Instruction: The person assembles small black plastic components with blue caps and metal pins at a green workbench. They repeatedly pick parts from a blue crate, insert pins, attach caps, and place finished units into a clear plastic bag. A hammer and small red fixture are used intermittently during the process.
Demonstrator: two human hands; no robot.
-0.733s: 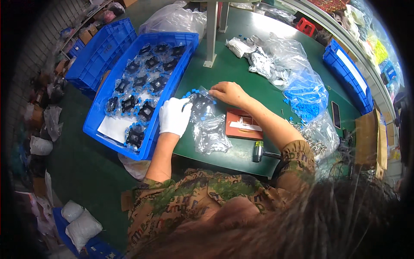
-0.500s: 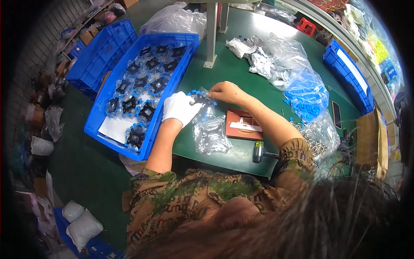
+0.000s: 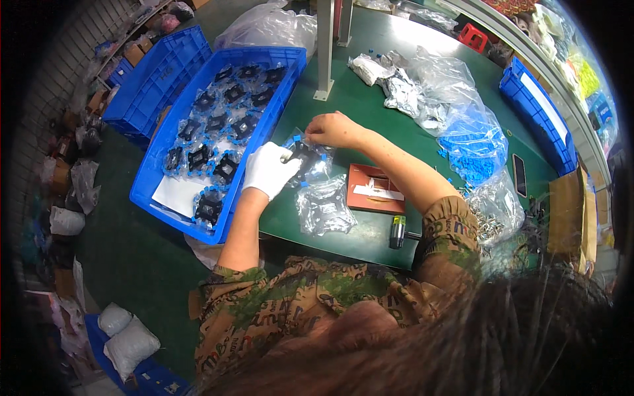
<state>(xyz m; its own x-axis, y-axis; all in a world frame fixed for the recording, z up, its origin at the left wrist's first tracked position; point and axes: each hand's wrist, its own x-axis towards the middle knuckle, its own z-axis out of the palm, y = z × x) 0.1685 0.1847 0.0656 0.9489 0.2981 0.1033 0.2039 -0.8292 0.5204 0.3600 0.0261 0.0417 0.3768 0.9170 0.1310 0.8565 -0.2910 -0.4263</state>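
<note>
Left hand (image 3: 271,170), white-gloved, is at the left edge of the bagged black part (image 3: 305,160); fingers are curled in, but can't tell from here whether they pinch it. Part lies on the green table (image 3: 376,152), just right of the glove and below the fingertips of the bare right hand (image 3: 333,130). Those fingertips are bunched at the part's top edge, by a blue tip; actual grip hidden. Versus half a second ago: right hand has shifted left, nearer the glove, and more of the black part shows between the two hands. Things on the table look unchanged. Part lies about flat, roughly as long as wide, so no clear long axis; blue tips point outward, some to the top, some to the right, one to the bottom.

Around it, left to right: blue tray (image 3: 218,236) with rows of similar bagged black parts; another clear-bagged black part (image 3: 325,210) just below the handled one; rust-red block (image 3: 356,181); hammer (image 3: 397,231) with yellow-and-black head, near the block; clear bag of blue pieces (image 3: 472,155), well apart from both hands; dark phone (image 3: 520,175), far right.
</note>
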